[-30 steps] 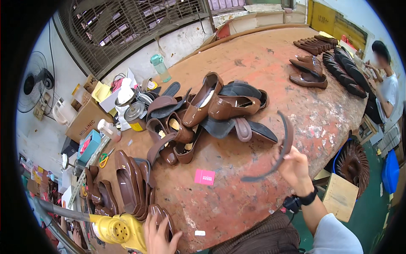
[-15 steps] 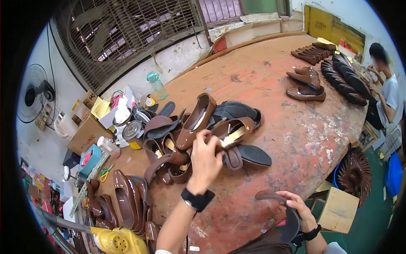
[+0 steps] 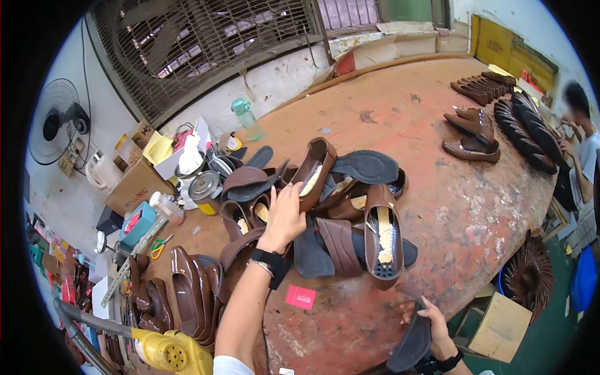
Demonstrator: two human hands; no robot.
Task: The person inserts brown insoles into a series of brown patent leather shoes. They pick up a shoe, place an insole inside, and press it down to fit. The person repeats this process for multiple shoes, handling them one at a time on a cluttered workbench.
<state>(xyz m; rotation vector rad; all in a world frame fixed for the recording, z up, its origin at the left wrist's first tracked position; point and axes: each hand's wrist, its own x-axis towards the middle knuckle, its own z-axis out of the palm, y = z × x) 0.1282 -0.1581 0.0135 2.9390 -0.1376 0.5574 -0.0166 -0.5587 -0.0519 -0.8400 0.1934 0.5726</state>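
On the worn reddish bench [image 3: 437, 125], your left hand [image 3: 284, 215] reaches into the heap of brown shoes [image 3: 325, 206] at its middle. Your fingers [image 3: 292, 195] lie spread and flat against the side of a brown shoe upper [image 3: 315, 165] that stands tilted on its edge; they touch it but do not close around it. A black wristband [image 3: 272, 262] sits on that forearm. Just beside the hand, a finished brown shoe [image 3: 382, 240] lies sole-down with its pale insole showing, and a dark grey sole [image 3: 365, 165] rests on top of the heap.

Your right hand [image 3: 431, 319] is low at the bench's near edge, fingers curled around a dark grey sole [image 3: 409, 347] that hangs below the edge. A small pink card [image 3: 300, 297] lies on the bench between your two arms. Near your left elbow sits a yellow heat gun [image 3: 175, 353]. Far to the right, another person [image 3: 581, 150] sits beside rows of dark soles [image 3: 531, 131].
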